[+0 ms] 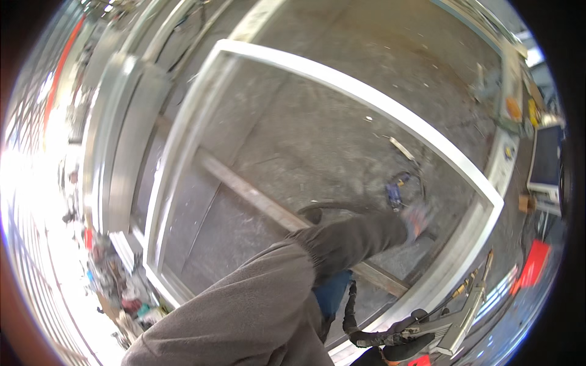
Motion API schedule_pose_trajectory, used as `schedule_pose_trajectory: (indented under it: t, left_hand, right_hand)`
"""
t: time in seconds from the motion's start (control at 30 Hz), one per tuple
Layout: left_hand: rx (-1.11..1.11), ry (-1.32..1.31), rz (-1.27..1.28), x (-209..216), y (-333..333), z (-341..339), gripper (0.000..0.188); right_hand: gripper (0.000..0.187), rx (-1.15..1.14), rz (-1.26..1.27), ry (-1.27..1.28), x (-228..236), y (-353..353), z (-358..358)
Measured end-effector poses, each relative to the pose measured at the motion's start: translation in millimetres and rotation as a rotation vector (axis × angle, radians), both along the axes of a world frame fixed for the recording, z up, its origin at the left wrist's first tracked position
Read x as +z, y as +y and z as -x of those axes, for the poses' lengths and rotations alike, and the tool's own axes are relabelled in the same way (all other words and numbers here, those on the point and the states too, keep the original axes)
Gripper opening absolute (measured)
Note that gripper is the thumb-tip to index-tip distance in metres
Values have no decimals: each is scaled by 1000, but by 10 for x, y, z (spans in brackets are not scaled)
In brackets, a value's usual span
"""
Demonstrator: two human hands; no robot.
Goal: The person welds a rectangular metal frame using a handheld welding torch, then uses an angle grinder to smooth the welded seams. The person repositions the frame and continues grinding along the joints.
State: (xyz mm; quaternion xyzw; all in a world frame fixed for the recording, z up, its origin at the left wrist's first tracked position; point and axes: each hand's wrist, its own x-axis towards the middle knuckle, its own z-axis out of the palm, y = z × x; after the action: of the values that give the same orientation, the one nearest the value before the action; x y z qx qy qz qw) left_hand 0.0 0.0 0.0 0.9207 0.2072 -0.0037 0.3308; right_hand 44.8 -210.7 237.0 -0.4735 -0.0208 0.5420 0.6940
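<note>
From the lower left my left arm, in a grey sleeve, stretches across a large white rectangular frame [342, 74]. At its end my left hand [416, 223] is smeared by motion, so its fingers cannot be read. It is inside the right part of the frame's outline, close to a small blue and black tool [395, 190] on the floor. Under the arm runs a worn bar [250, 192], crossing the frame's opening at a slant. I do not see my right hand; dark shapes at the lower edge are unclear.
Long metal profiles [113, 146] are stacked at the left. A dark wrapped hose [351, 311] and a short metal profile piece [461, 323] are at the lower right. Further right are a red object [535, 262] and a dark panel with a pale edge [545, 155]. Scraps litter the concrete floor [348, 140].
</note>
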Motion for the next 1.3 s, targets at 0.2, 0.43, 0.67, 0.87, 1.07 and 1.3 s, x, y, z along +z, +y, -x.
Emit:
schedule_pose_trajectory:
  t: [0.2,0.43,0.67,0.87,1.07,1.3]
  left_hand:
    - [306,291,278,-190,-647,2947,44]
    - [1434,723,278,-397,-1024,6521,34]
    - [1571,655,246,326,-1062,6979,38]
    - [1402,691,259,312,175,6385,51]
    - [1154,433,-96,500,2483,6561,60]
    - [1182,68,-288,402,5199,6873,68]
  right_hand:
    - [60,162,25,-852,513,467,662]
    - [39,36,-498,-2000,-280,963,734]
    - [41,326,266,-1121,-960,988,670]
    - [50,271,-150,-1044,-551,1906,1419]
    - [58,-292,401,-255,-293,3239,2354]
    - [33,150,213,-803,-66,4899,3776]
